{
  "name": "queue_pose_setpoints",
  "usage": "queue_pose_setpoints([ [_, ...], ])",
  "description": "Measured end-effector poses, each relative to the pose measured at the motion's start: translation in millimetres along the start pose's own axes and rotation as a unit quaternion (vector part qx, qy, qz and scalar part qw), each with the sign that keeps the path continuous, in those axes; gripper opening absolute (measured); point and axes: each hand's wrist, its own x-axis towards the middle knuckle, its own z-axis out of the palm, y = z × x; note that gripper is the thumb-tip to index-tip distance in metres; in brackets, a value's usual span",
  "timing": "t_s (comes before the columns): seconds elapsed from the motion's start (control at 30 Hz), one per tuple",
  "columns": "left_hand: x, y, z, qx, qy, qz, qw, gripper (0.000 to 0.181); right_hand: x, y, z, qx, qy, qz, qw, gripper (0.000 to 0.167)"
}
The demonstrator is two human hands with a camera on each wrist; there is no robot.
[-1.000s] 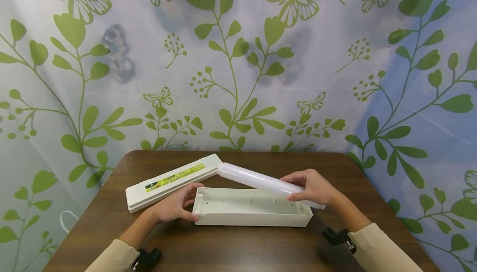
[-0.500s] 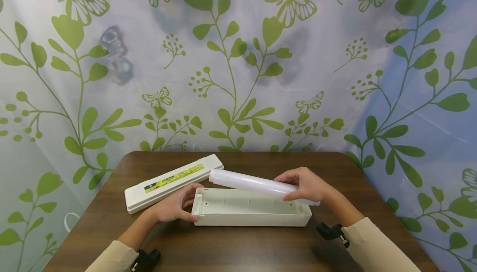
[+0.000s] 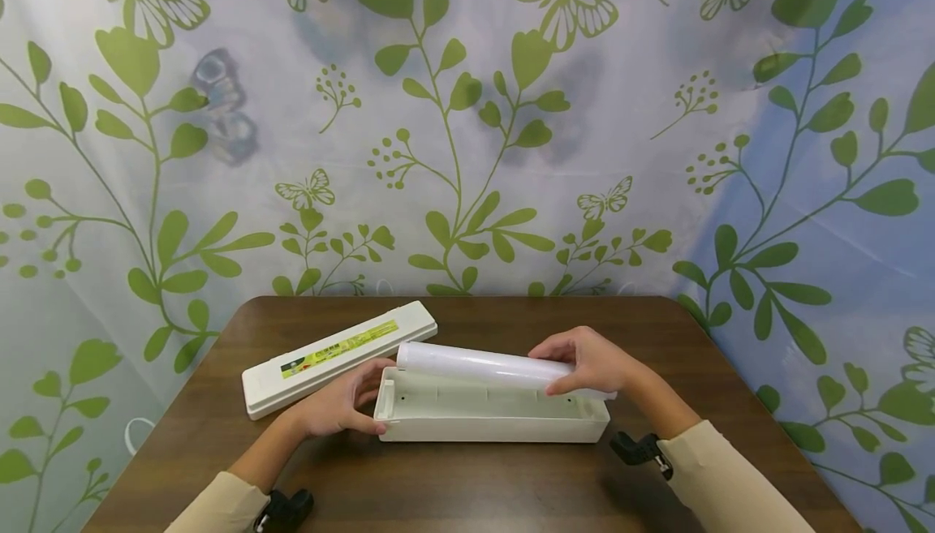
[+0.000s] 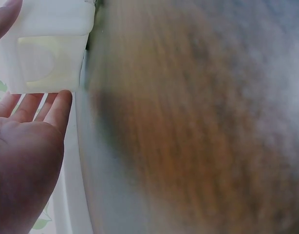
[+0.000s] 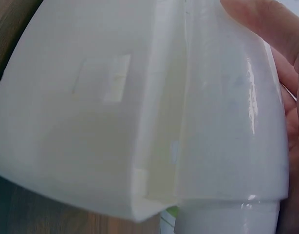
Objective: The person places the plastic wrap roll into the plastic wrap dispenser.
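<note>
A long white open box (image 3: 493, 431) lies crosswise on the table in the head view. My left hand (image 3: 338, 403) grips its left end, thumb at the front corner and fingers towards the back. My right hand (image 3: 595, 363) holds a white roll of cling film (image 3: 467, 363) by its right part, thumb in front. The roll slants over the box's back edge, its left end higher. In the right wrist view the film roll (image 5: 227, 122) is alongside the box wall (image 5: 81, 146), with a narrower core end sticking out. The left wrist view shows the box end (image 4: 52, 63) between thumb and fingers.
A white lid (image 3: 292, 391) with a yellow-green label lies slantwise at the back left, behind my left hand. The brown table (image 3: 467, 492) ends at a patterned curtain (image 3: 467, 152) along the back. Each forearm wears a black wrist mount (image 3: 288, 509).
My right hand has moved the film roll left and towards me, lowering its left end to the box's back left. My left hand keeps its grip on the box.
</note>
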Motion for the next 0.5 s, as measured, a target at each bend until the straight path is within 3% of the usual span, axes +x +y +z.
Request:
queue_pose_setpoints([
  [0.5,-2.7,2.1,2.5,0.011,0.011,-0.012,0.9998,0.090,7.3,0.3,8.3,-0.001,-0.039,-0.019,0.9991,0.043],
])
